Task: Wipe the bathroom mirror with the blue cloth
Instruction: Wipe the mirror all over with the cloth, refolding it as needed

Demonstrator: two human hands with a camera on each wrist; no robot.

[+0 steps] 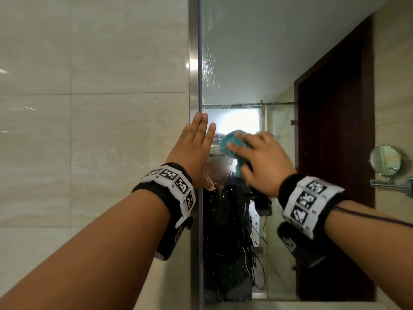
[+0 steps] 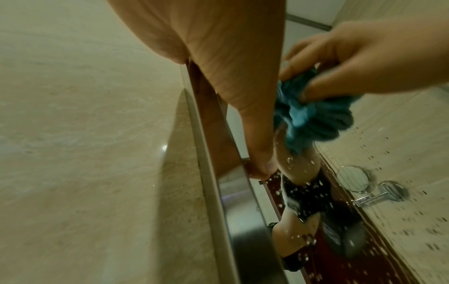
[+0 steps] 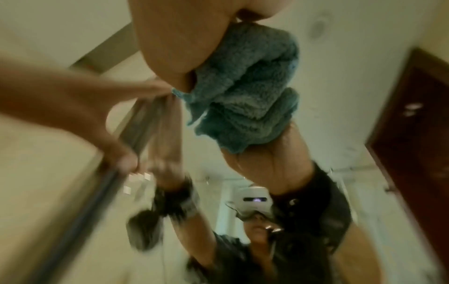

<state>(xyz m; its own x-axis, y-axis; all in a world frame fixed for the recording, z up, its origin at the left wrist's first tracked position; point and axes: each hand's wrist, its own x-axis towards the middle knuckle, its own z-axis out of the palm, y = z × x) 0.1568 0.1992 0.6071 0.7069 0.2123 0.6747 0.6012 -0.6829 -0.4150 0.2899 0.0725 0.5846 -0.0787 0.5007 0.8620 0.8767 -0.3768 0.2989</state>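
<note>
The bathroom mirror fills the right half of the head view, with water streaks and drops on its glass. Its metal frame runs down the left edge. My right hand holds a bunched blue cloth flat against the glass just right of the frame. The cloth shows crumpled under those fingers, and fluffy under the palm. My left hand lies flat with straight fingers on the frame and glass edge, the thumb touching the mirror.
Beige tiled wall lies left of the mirror. A round shaving mirror on a chrome bracket is mounted at the right. The glass reflects a dark wooden door and a shower rail.
</note>
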